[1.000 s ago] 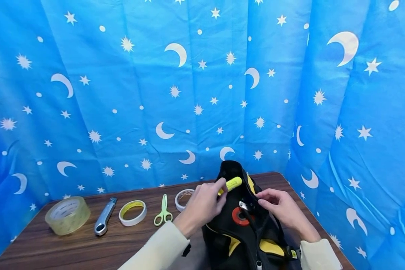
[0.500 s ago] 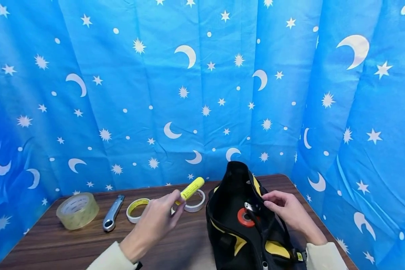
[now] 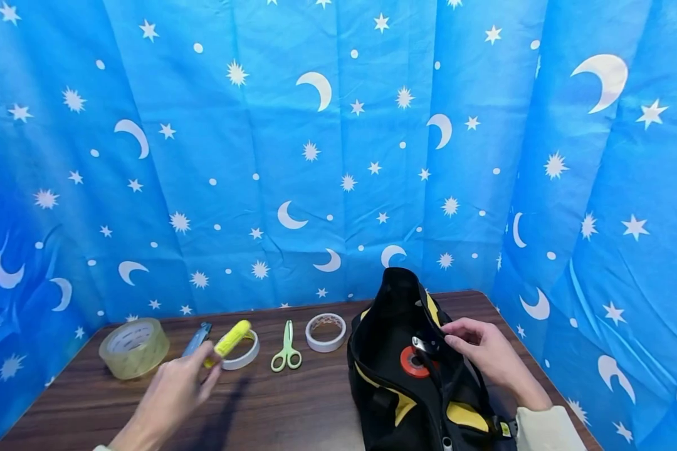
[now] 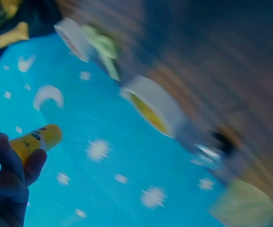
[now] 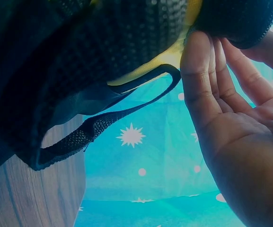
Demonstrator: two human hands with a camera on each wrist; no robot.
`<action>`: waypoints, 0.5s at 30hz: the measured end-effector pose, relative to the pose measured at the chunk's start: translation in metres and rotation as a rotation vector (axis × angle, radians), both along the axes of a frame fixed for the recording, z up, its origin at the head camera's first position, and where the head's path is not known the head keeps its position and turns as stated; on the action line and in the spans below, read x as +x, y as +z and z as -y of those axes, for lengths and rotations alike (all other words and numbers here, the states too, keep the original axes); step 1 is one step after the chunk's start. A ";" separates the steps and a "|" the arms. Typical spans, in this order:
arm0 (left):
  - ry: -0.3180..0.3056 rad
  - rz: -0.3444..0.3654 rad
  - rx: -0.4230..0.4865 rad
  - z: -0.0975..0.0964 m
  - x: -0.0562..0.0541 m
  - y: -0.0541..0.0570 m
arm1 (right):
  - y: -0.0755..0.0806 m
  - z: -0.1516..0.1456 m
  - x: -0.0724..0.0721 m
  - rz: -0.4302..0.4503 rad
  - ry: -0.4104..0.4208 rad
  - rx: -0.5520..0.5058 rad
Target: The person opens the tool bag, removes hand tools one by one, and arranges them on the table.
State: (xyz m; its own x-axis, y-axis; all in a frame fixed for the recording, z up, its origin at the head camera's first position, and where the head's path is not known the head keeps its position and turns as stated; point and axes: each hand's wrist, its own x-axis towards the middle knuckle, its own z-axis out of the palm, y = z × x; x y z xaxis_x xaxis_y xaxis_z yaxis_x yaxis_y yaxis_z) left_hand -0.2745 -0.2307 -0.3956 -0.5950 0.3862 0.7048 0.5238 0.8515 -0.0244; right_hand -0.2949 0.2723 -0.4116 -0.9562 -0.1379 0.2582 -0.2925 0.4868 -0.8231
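My left hand (image 3: 172, 388) pinches a short yellow tube-shaped stick with print on it (image 3: 230, 340), held up over the table's left side. The left wrist view shows the same yellow stick (image 4: 39, 141) between thumb and fingers; whether it is a marker or a glue stick I cannot tell. With thumb and fingers, my right hand (image 3: 488, 354) holds the rim of a black and yellow bag (image 3: 375, 401), whose mouth gapes. Inside lies a red ring (image 3: 409, 364) near a shiny metal piece (image 3: 420, 343). In the right wrist view the fingers (image 5: 198, 71) grip the bag's dark fabric edge.
Along the table (image 3: 304, 407) lie clear packing tape (image 3: 152, 357), a blue-grey utility knife (image 3: 194, 341) partly behind my left hand, a white tape roll (image 3: 242, 360), green scissors (image 3: 286, 357) and another white tape roll (image 3: 325, 344). A blue patterned curtain (image 3: 293, 269) stands behind.
The left hand has moved left with the yellow stick, from the bag's mouth to near the knife and tape roll. My right hand keeps its hold on the bag's rim.
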 end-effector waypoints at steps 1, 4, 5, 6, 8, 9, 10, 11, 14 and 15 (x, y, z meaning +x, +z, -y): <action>0.037 0.022 -0.001 0.010 0.002 -0.003 | 0.000 0.000 0.000 -0.001 0.002 0.001; 0.161 0.143 0.023 0.036 0.011 -0.007 | 0.001 0.001 0.000 -0.004 0.004 0.003; 0.205 0.195 0.032 0.044 0.015 -0.008 | 0.002 0.001 0.000 -0.005 0.005 0.004; 0.252 0.250 0.040 0.052 0.018 -0.009 | 0.002 0.001 0.000 -0.006 0.007 0.004; 0.334 0.356 0.063 0.065 0.022 -0.010 | 0.003 0.001 0.000 -0.008 0.005 0.006; 0.360 0.392 0.074 0.073 0.023 -0.013 | 0.003 0.001 0.000 -0.008 0.003 0.006; 0.388 0.434 0.079 0.079 0.023 -0.015 | 0.003 0.000 0.001 -0.007 -0.001 0.007; 0.415 0.469 0.086 0.086 0.023 -0.018 | 0.003 -0.001 0.001 -0.006 -0.003 0.007; 0.493 0.582 0.103 0.106 0.019 -0.027 | 0.003 -0.002 0.002 0.001 -0.010 0.008; 0.510 0.613 0.104 0.112 0.017 -0.030 | 0.003 -0.003 0.002 0.003 -0.010 0.006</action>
State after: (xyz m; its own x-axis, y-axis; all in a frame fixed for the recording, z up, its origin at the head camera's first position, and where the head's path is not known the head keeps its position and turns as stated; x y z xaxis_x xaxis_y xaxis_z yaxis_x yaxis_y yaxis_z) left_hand -0.2572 -0.3431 -0.4259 -0.9732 -0.0876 0.2125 -0.0363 0.9715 0.2341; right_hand -0.2927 0.2753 -0.4082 -0.9581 -0.1303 0.2549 -0.2856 0.4946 -0.8208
